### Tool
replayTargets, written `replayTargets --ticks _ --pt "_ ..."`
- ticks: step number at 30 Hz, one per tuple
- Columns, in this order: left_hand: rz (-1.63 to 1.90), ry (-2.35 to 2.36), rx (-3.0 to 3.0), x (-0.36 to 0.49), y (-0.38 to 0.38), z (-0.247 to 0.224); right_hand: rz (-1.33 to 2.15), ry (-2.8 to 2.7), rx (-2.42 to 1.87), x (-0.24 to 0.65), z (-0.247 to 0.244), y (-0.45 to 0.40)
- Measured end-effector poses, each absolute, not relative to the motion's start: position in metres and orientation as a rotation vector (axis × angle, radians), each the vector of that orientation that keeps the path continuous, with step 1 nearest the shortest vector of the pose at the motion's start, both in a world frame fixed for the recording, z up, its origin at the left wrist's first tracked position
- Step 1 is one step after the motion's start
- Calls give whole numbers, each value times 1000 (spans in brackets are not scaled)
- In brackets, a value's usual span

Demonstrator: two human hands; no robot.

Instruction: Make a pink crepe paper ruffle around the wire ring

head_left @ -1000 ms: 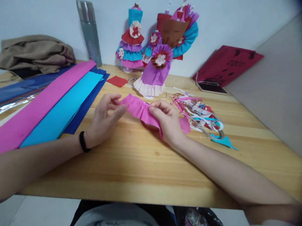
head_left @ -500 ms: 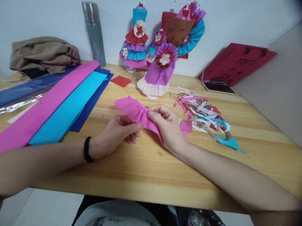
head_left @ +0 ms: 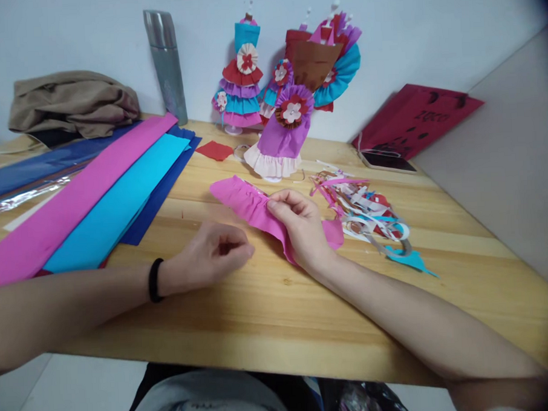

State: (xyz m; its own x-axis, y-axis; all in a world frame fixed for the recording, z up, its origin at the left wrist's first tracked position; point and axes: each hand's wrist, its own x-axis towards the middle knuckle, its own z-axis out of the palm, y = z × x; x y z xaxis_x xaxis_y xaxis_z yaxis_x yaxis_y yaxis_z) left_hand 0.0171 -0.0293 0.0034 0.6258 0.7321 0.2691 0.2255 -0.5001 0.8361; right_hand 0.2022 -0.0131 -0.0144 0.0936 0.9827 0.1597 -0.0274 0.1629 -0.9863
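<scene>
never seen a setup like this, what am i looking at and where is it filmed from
There is no robot here, just a person's two bare hands, seen by a camera worn on the head that looks forward and down. The right hand holds a gathered pink strip; the left hand is curled nearby, with nothing visible in it. On the wooden table lie a long pink sheet, a light-blue sheet and a scrap pile. Behind stand small frilled dresses and a metallic flask.
</scene>
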Motion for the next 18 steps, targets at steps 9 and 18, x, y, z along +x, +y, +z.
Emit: replayTargets --ticks 9,18 --pt "1198 679 2853 7 -9 27 908 -1655 -1041 202 -8 -21" --pt "710 725 2466 13 -1 12 827 -1779 -1052 205 -13 -22"
